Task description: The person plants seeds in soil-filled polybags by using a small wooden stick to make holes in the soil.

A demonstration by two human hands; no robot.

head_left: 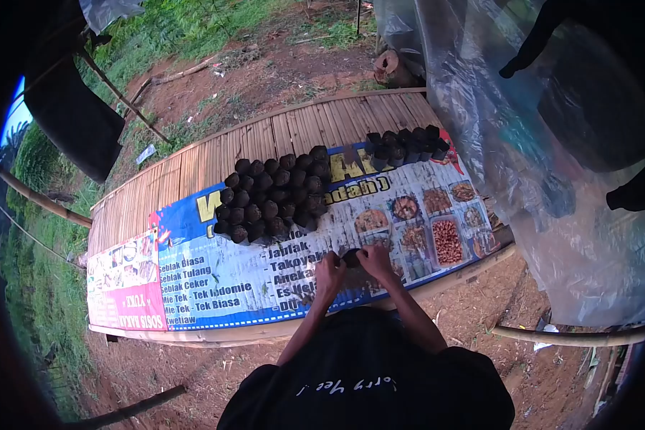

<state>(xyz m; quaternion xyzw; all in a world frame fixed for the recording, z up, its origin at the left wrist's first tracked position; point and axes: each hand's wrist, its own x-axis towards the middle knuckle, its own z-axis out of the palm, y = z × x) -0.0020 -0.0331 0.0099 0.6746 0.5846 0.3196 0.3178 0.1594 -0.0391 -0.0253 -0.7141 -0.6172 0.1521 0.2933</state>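
A small black plastic planting bag [351, 258] is held between my two hands over the near part of a printed banner. My left hand [330, 271] has its fingers closed on the bag's left side. On its right side, my right hand [375, 261] pinches the rim. What is inside this bag is too dark to make out. Just beyond my hands stands a large cluster of black bags filled with dark soil [269, 197], packed upright against each other. Farther right, near the banner's far edge, sits a smaller group of black bags [406, 145].
The banner [208, 265] covers much of a bamboo-slat table [186, 172]. Clear plastic sheeting [473, 107] hangs along the right side. A bamboo pole [573, 335] lies at the lower right, and a dark cloth [72, 107] hangs at the upper left.
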